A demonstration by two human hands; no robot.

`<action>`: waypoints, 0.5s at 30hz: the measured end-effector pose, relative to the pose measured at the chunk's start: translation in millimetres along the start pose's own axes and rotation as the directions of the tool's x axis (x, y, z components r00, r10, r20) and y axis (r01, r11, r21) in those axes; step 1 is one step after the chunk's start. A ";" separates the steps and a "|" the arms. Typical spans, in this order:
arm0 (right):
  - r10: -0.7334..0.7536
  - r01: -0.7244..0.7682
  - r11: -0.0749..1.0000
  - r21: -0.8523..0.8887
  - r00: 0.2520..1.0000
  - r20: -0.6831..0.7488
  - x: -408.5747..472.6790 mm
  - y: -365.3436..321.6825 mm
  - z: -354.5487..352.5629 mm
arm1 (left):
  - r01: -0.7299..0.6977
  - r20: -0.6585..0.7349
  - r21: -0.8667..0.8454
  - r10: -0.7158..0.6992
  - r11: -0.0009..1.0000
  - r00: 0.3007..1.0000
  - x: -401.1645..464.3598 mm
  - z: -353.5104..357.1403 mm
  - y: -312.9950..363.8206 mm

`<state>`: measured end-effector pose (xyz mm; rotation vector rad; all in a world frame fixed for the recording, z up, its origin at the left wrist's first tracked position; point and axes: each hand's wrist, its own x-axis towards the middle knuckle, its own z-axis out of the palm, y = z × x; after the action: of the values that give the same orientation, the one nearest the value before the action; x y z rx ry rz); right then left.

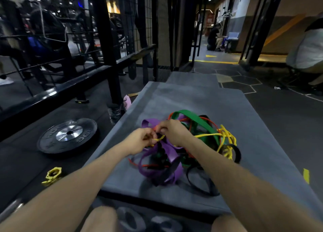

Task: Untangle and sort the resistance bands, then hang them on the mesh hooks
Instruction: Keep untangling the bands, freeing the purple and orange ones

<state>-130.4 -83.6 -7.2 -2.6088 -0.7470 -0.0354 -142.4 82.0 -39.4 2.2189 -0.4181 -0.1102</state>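
While both hands work the tangle of bands (183, 149) on the grey mat (244, 126), the left hand (139, 140) pinches the thin yellow band (209, 135) and the right hand (172, 131) curls over a strand just beside those fingers. Better to feed that yellow loop back through slowly, keeping the purple band (167, 151) beneath the fingertips slack.
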 end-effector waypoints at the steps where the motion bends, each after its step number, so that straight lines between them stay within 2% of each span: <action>1: -0.001 0.002 1.000 -0.012 0.999 0.037 4.4 1.7 3.5 | 0.001 0.003 -0.028 -0.001 1.000 1.000 -4.7 -0.7 -4.1; 5: 0.025 -0.004 0.994 -0.108 0.979 0.200 9.1 6.0 5.5 | 0.020 0.021 -0.059 -0.018 0.998 1.000 -18.2 7.6 -16.5; 11: 0.066 -0.009 0.965 -0.264 0.976 0.210 0.6 10.4 7.3 | 0.001 -0.036 -0.022 -0.001 1.000 0.999 -11.6 24.1 -14.1; 13: 0.070 -0.032 0.982 -0.187 0.978 0.198 -5.8 15.8 7.6 | -0.028 -0.112 0.120 0.041 0.992 0.993 -3.8 22.3 -9.8; 15: 0.067 -0.045 0.992 -0.115 0.978 0.198 -14.4 19.3 5.9 | -0.083 -0.093 0.324 0.119 0.942 0.989 4.4 20.3 -3.8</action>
<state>-133.3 -103.2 -22.1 -2.7669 -0.7583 0.2144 -141.7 67.7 -54.9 2.5012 -0.5167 0.1471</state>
